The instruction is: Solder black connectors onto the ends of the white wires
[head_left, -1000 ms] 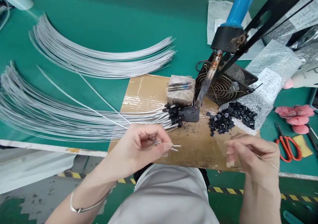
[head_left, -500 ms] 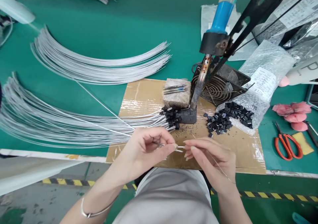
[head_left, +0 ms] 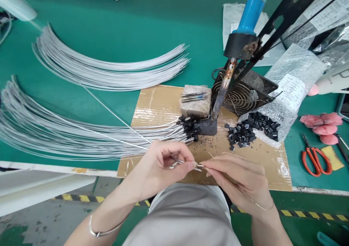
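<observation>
My left hand (head_left: 169, 167) pinches a thin white cable between thumb and fingers; its split wire ends (head_left: 199, 169) poke out to the right. With fingertips closed at those ends, my right hand (head_left: 240, 177) also has a thin solder wire (head_left: 257, 204) running through it; its tip sticks up above the index finger. Whatever lies between the right fingertips is mostly hidden. Behind my hands, a bundle of cables (head_left: 109, 137) has small black parts on its right ends. A soldering iron (head_left: 225, 82) with a blue handle hangs in a stand, tip down.
Loose black connectors (head_left: 242, 133) spill from a bubble-wrap bag (head_left: 286, 89). A fan (head_left: 240, 93) stands behind the iron, with a pale block (head_left: 195, 109) beside it. Another cable bundle (head_left: 109, 71) lies at the back. Orange-handled scissors (head_left: 313, 160) lie at right on the green mat.
My right hand has turned and its wrist has shifted right, with the fingertips still at the wire ends. My left hand has moved slightly right, keeping its hold on the cable.
</observation>
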Tool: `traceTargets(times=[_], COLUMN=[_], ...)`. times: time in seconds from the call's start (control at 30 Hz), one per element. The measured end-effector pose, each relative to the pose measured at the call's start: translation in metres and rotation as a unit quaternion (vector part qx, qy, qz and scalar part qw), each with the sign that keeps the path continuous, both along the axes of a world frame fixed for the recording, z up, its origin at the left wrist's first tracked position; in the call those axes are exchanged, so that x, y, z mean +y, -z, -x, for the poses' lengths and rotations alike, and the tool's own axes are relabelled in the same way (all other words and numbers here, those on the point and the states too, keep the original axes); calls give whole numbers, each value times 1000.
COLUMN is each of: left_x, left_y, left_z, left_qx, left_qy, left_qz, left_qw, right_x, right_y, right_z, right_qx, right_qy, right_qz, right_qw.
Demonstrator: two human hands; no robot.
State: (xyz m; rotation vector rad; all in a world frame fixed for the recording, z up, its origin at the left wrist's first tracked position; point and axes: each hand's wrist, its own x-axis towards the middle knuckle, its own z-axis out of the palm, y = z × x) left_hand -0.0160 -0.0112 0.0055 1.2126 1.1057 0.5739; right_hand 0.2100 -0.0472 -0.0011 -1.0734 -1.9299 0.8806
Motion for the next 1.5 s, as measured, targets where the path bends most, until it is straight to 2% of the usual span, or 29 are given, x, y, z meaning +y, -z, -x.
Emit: traceTargets(times=[0.13,0.27,0.33,0.4,0.47,0.53,0.7,0.87,1.0,1.23,1.37,1.5], left_x=[1,0,-1,-2,-3,-3,-1,-3,-5,-7,-7,-9], left_y=[-3,-5,-3,0,5,10,13,7,6,8,5,4], left_z=[-1,-2,0,3,6,7,6,8,9,5,3,-1], left_qx=[1,-11,-16,-30,-58,-89,-115,-96,-87,-77,-52,-6], left_qy=[16,33,23,-3,-34,-54,-56,-50,-49,-57,-64,-70], left_qz=[8,14,19,22,30,41,37,48,40,-49,-70,-111], left_qw=[1000,999,999,999,997,994,991,993,994,994,994,991], right_x=[4,7,7,6,4,1,-5,-9,-8,-9,-10,-10], right_y=[-5,-8,-9,-8,-5,0,15,20,21,13,4,6], right_z=[-4,-11,-17,-23,-25,-22,5,23,28,34,34,33], right_qx=[-59,-107,-104,-65,1,60,164,285,341,400,392,391], right_qy=[-38,-68,-33,47,118,137,87,67,73,118,145,150], right_qz=[-79,-103,-115,-111,-67,7,142,241,290,374,397,415], right_qw=[994,987,987,991,991,989,972,925,891,828,817,808])
